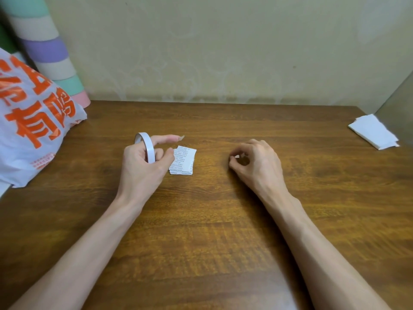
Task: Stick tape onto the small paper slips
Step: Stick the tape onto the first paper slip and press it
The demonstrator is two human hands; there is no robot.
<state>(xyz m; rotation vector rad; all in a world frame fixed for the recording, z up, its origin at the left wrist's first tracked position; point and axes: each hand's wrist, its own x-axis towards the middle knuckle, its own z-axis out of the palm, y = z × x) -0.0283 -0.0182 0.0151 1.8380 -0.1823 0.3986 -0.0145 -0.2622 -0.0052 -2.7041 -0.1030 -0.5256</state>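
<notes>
Left hand (143, 162) is gripping tape roll (146, 146), index finger sticking out, just left of slip stack (183, 161) lying on table (201, 231). Right hand (252, 162) is sitting curled, maybe pinching white scrap (237, 156); cannot tell. Likely prepping tape; next needs pressing a piece onto top slip.

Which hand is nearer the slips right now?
Left. The left hand, gripping the tape roll, is right beside the slips' left edge; the right hand rests apart, off to their right.
</notes>
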